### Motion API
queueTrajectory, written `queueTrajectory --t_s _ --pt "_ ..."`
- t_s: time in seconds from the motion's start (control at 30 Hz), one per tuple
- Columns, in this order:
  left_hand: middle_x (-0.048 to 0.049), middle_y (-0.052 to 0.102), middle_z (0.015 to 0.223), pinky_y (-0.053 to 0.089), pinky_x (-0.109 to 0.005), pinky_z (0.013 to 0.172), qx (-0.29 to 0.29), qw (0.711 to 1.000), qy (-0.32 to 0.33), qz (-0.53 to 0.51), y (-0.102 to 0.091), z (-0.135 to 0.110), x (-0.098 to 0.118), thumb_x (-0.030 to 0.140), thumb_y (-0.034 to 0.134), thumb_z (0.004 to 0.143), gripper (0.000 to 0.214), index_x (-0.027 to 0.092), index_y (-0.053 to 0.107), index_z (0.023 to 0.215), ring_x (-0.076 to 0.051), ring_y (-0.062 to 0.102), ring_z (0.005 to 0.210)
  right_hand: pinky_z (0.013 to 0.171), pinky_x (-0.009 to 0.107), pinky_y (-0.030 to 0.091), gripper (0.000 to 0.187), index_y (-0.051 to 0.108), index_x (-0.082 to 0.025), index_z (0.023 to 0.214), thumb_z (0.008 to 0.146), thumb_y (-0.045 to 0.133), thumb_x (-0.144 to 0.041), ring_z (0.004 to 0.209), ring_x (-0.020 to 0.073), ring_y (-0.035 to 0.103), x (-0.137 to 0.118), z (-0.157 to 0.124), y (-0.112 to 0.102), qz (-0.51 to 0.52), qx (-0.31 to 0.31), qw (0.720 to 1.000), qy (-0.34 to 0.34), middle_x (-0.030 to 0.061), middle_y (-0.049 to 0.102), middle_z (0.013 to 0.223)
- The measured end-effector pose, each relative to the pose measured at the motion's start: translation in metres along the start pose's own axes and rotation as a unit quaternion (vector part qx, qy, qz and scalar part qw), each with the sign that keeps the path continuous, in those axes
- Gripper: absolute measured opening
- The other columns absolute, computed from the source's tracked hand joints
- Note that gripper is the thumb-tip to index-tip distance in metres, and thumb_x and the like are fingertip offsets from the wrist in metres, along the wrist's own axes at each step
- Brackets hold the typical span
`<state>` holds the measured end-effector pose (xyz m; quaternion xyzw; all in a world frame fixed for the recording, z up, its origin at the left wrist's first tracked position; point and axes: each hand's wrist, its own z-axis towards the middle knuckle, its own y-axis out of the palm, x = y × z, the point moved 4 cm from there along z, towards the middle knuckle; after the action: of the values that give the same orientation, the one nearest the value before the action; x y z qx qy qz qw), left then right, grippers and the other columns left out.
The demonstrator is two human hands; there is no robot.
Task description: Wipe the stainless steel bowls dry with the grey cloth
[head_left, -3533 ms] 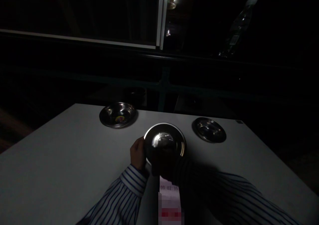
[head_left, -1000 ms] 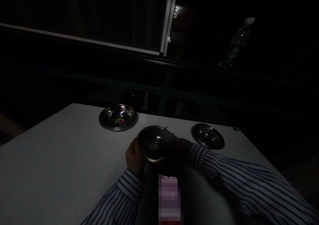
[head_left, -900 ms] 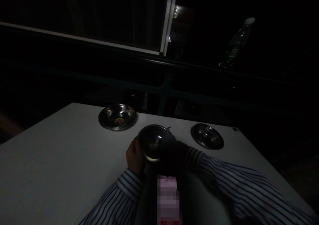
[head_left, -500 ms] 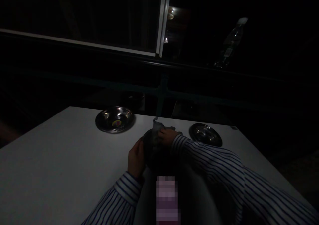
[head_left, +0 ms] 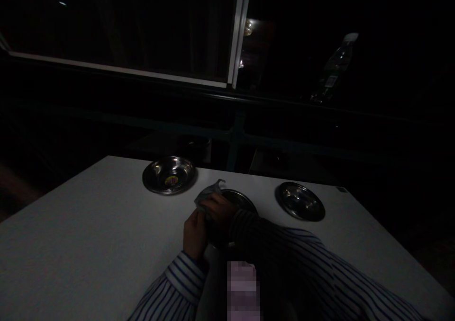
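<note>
Grey cloth (head_left: 210,191) pressed against a metal bowl (head_left: 242,198)

The right hand (head_left: 218,209) pinches the cloth under bent fingers at the metal bowl's left side, its tips hidden. The left hand (head_left: 194,235) grips that same side, probably to brace the metal bowl against the push, though its fingertips are hidden too. Both work just above the white table (head_left: 117,245); whether the metal bowl rests on it, I cannot tell. Beyond, 2 groups of metalware, a left dish stack (head_left: 168,175) and right dishes (head_left: 300,201), sit well apart, perhaps keeping the middle free for the hands.
</note>
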<state>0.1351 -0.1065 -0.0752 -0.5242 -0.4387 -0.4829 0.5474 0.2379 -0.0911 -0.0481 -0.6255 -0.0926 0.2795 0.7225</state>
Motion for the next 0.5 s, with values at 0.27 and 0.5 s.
queueTrajectory --t_s 0.27,0.5 --pt "-0.0111 0.065 0.099 0.043 -0.035 0.083 0.006 0.996 -0.007 -0.084 -0.001 0.0 -0.005 0.039 0.043 0.076 0.04 0.011 0.062 0.098 -0.022 0.059 0.092 0.076 0.037 0.039 0.039 0.043 -0.016 0.119 0.081 0.043 -0.022 0.097 0.0255 0.046 0.044 -0.007 -0.032 -0.136 -0.119 0.972 0.151 0.0135 0.055 0.104" --pt "-0.0104 0.067 0.095 0.045 -0.035 0.08 -0.026 0.997 0.006 -0.078 0.002 0.003 -0.006 0.042 0.045 0.074 0.041 0.012 0.063 0.095 -0.023 0.06 0.089 0.086 0.035 0.031 0.03 0.048 -0.017 0.11 0.081 0.043 -0.018 0.093 0.0188 0.052 0.02 0.014 -0.022 -0.105 -0.154 0.982 0.019 0.0075 0.061 0.099"
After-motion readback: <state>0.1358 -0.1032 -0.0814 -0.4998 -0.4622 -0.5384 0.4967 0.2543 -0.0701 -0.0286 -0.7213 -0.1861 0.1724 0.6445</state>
